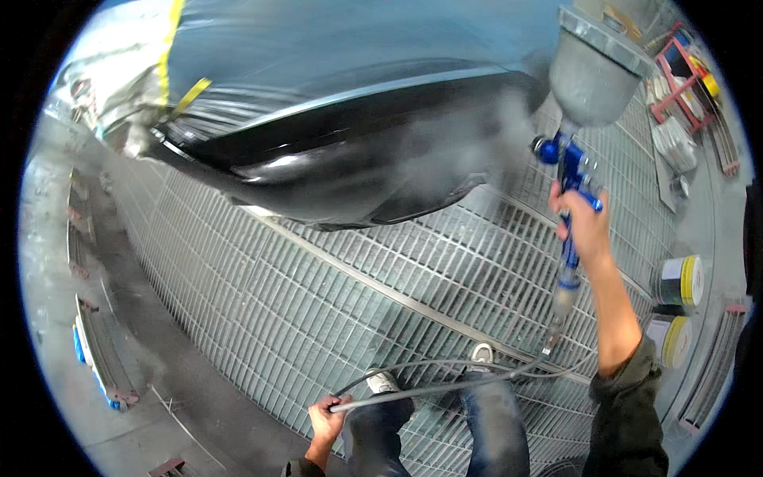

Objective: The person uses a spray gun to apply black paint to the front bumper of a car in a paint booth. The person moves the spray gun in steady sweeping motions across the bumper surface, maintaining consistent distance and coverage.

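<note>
My right hand [584,222] is wrapped round the grip of a blue spray gun [570,155], which carries a large grey paint cup [596,79] on top. The gun stands off the right end of a glossy black bumper [350,159], and pale mist hangs between them. Whether the trigger is squeezed is hard to see. Low in the middle, my left hand [326,420] is closed on a grey air hose [429,389], holding a loop of it in front of my legs. Translucent masking film [358,40] covers the surface above the bumper, with yellow tape [168,56] at its left.
Metal grating [318,294] forms the floor under the bumper and my shoes. On the right stand two tubs with yellow rims, an upper tub [680,281] and a lower tub [666,340]. Beyond them is a red rack [682,95]. A long rail [103,350] lies at the left.
</note>
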`<action>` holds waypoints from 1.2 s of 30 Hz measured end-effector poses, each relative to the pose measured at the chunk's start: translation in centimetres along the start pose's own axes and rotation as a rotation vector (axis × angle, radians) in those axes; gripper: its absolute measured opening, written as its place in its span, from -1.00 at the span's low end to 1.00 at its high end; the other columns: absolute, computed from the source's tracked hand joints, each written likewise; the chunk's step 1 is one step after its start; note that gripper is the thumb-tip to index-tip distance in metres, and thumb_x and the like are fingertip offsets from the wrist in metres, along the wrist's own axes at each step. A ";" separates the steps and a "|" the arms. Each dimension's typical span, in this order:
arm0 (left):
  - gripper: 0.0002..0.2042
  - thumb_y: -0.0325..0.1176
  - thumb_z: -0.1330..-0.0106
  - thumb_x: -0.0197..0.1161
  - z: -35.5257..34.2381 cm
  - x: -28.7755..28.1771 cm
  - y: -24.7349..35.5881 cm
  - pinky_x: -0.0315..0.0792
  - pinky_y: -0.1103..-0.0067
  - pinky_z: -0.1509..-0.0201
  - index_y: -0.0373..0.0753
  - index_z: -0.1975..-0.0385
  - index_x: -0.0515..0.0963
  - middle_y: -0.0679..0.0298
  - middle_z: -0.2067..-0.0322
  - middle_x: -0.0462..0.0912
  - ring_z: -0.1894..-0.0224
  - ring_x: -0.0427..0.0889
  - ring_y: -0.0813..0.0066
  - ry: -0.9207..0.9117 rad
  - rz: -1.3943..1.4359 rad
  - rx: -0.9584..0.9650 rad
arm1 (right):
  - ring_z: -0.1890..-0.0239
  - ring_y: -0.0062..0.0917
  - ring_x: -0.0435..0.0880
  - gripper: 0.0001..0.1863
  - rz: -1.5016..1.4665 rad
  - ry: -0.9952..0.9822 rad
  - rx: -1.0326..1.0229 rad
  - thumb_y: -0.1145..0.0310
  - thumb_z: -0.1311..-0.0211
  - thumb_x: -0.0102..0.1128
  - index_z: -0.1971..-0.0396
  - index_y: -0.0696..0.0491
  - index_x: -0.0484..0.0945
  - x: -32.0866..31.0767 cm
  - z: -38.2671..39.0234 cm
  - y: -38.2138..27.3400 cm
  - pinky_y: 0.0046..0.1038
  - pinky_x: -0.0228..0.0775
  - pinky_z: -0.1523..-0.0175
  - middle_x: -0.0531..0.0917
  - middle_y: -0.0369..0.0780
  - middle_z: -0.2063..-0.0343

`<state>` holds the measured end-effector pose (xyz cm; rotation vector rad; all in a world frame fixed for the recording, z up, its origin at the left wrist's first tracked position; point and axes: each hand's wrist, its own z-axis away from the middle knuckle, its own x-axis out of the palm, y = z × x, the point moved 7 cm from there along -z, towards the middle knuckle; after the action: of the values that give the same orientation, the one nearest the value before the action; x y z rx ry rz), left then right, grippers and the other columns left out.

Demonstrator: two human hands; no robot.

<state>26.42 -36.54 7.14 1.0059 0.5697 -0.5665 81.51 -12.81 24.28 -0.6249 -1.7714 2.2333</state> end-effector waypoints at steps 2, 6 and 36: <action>-0.67 -0.33 -0.18 0.44 -0.4 -1.6 -4.9 0.15 0.62 0.59 -0.32 0.72 0.48 0.44 0.77 0.40 0.63 0.26 0.75 0.132 0.266 -0.067 | 0.66 -0.71 0.40 -0.84 -0.100 -0.043 0.117 0.37 0.00 0.13 0.37 0.06 0.56 4.7 4.0 0.1 -0.64 0.23 0.62 0.53 -0.35 0.56; -0.61 -0.36 -0.29 0.34 -0.6 -6.3 -6.9 0.07 0.66 0.57 -0.20 0.77 0.36 0.52 0.72 0.33 0.62 0.21 0.76 0.277 0.422 -0.128 | 0.60 -0.76 0.43 -0.83 -0.153 -0.295 0.008 0.47 -0.13 0.11 0.24 0.08 0.55 14.7 9.4 -1.8 -0.65 0.30 0.49 0.52 -0.39 0.55; -0.69 -0.46 -0.08 0.44 -15.5 9.2 -0.4 0.11 0.64 0.61 -0.33 0.76 0.43 0.44 0.78 0.36 0.64 0.27 0.75 0.168 0.257 0.402 | 0.51 -0.65 0.53 -0.81 -0.344 0.328 -0.502 0.51 -0.08 0.01 0.30 0.19 0.50 -2.9 -6.4 20.1 -0.61 0.35 0.61 0.57 -0.25 0.48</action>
<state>30.02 -24.53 -5.79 1.4941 0.4726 -0.3751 88.75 -13.43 4.27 -0.6664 -2.0735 1.3805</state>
